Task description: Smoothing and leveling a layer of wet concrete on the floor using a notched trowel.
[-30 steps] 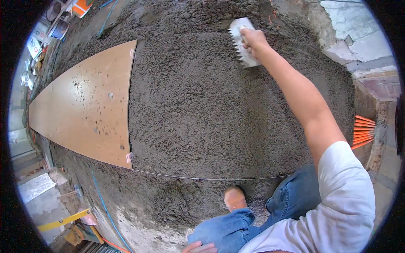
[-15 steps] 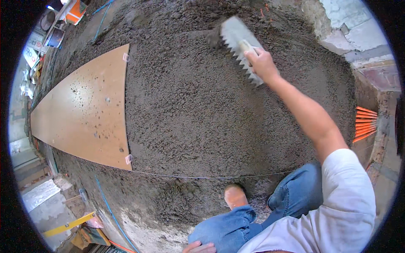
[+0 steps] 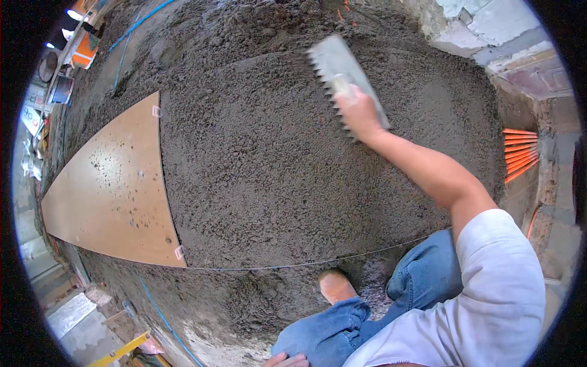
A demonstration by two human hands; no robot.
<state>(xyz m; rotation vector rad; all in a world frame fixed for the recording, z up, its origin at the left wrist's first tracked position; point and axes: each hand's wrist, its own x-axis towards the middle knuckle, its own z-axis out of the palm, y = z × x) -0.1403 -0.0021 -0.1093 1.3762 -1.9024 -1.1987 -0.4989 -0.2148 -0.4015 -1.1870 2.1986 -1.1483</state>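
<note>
My right hand (image 3: 358, 112) is closed round the pale handle of a notched trowel (image 3: 351, 61). The trowel is a long grey metal blade with a toothed left edge, slightly blurred. It lies against a broad bed of damp, grainy grey-brown mortar (image 3: 263, 165), towards the far side. At the bottom edge, my left hand (image 3: 286, 359) rests on my jeans at the knee, fingers laid flat; the rest of it is out of the picture. A taut string (image 3: 293, 265) runs along the near side of the mortar, just beyond my foot.
A tan board (image 3: 116, 189), speckled with mortar crumbs, lies at the left. Orange tubes (image 3: 521, 153) stick out at the right wall. Blue cord (image 3: 160, 309) lies at the lower left, near a yellow spirit level (image 3: 119, 352). Rough masonry (image 3: 489, 30) borders the far right.
The view has turned, shifting the board left and the orange tubes up. My right hand has swept the trowel across the mortar, and it appears slightly further left and lower. My left hand stays put.
</note>
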